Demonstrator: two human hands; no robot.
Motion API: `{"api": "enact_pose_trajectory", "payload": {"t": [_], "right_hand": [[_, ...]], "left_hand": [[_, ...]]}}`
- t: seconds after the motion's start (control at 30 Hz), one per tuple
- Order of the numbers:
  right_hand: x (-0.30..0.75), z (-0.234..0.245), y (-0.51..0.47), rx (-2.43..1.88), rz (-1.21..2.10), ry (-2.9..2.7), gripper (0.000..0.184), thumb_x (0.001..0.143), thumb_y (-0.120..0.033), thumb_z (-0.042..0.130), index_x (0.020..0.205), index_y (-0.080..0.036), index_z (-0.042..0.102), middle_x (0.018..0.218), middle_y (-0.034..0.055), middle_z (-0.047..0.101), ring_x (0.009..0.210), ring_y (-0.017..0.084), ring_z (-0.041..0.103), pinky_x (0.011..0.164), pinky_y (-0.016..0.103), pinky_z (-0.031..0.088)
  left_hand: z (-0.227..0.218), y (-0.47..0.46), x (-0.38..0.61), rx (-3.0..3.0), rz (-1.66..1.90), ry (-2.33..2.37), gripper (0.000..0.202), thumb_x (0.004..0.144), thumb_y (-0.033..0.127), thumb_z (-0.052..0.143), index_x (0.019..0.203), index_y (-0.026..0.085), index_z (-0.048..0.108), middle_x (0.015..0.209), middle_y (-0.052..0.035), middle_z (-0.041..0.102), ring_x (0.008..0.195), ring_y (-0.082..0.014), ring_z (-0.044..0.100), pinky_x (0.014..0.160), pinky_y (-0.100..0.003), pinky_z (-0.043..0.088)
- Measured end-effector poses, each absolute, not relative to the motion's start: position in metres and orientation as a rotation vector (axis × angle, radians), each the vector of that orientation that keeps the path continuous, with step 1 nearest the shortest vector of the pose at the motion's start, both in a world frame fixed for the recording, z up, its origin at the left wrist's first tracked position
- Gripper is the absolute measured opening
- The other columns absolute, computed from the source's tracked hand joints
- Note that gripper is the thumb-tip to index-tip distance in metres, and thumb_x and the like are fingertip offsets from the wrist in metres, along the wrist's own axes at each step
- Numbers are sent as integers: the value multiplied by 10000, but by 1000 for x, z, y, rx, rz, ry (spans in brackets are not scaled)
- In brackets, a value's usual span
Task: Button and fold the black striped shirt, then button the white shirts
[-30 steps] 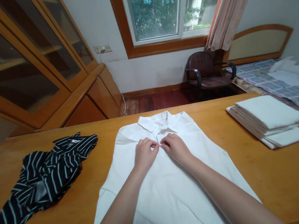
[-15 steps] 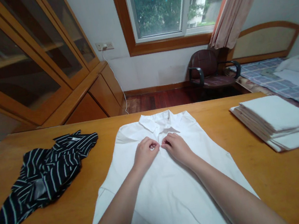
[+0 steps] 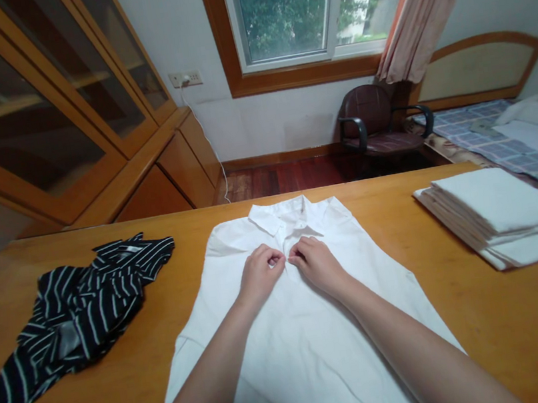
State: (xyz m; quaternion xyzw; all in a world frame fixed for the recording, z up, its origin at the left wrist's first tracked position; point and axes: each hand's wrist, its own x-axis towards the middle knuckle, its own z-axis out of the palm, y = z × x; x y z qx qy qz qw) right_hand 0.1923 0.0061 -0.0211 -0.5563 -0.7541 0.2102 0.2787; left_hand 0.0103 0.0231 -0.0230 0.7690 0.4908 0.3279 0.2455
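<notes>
A white collared shirt (image 3: 300, 345) lies spread on the wooden table with its collar toward the far edge. Just below the collar, my left hand (image 3: 262, 271) pinches the front placket from the left side. My right hand (image 3: 314, 261) pinches the cloth facing it, thumb and fingertips pressed together. The two sets of fingertips almost meet at the shirt's middle line. Whether a button sits between them is too small to make out.
A black striped garment (image 3: 79, 317) lies crumpled on the table (image 3: 471, 306) at left. At right is a stack of folded white cloth and card-like sheets (image 3: 497, 208). Beyond the far edge stand a chair (image 3: 372, 118), a bed (image 3: 470, 124) and a cabinet (image 3: 144, 179).
Both hands keep their pinch at the same spot on the placket, with only slight finger movement. The whole view has shifted a little.
</notes>
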Motion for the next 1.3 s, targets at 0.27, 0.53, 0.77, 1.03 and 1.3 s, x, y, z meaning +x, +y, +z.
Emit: {"api": "enact_pose_trajectory", "payload": {"t": [0.27, 0.53, 0.77, 1.03, 1.3], "right_hand": [[190, -22, 6, -1521, 540, -2013, 71, 900, -165, 645, 850, -212, 626, 899, 22, 616, 900, 203, 544, 808, 309, 374], [191, -20, 8, -1501, 502, -2064, 123, 906, -106, 582, 855, -212, 617, 924, 31, 607, 912, 195, 557, 791, 291, 380], [190, -22, 8, -1502, 493, -2051, 122, 903, -105, 592, 848, -210, 621, 915, 25, 610, 888, 191, 560, 782, 289, 375], [190, -20, 8, -1509, 509, -2036, 112, 896, -115, 613, 838, -210, 620, 907, 24, 612, 884, 191, 565, 779, 291, 377], [189, -17, 5, -1527, 492, -2045, 74, 901, -153, 620, 853, -210, 628, 914, 33, 615, 893, 199, 565, 784, 299, 382]], "left_hand": [[-22, 23, 11, 2103, 879, 1337, 106, 838, 196, 595, 756, 202, 662, 765, -9, 603, 754, -161, 587, 719, -276, 473], [-22, 24, 8, 2098, 848, 1281, 117, 851, 209, 584, 773, 204, 671, 777, -10, 600, 764, -162, 579, 717, -276, 465], [-21, 22, 9, 2138, 850, 1330, 108, 856, 215, 601, 775, 207, 673, 774, -17, 611, 782, -174, 587, 733, -287, 468], [-23, 22, 8, 2160, 834, 1344, 49, 825, 231, 676, 779, 217, 673, 807, -16, 638, 822, -191, 598, 765, -308, 465], [-21, 25, 6, 2143, 813, 1305, 85, 837, 251, 666, 760, 216, 667, 795, -14, 638, 805, -191, 589, 757, -311, 449]]}}
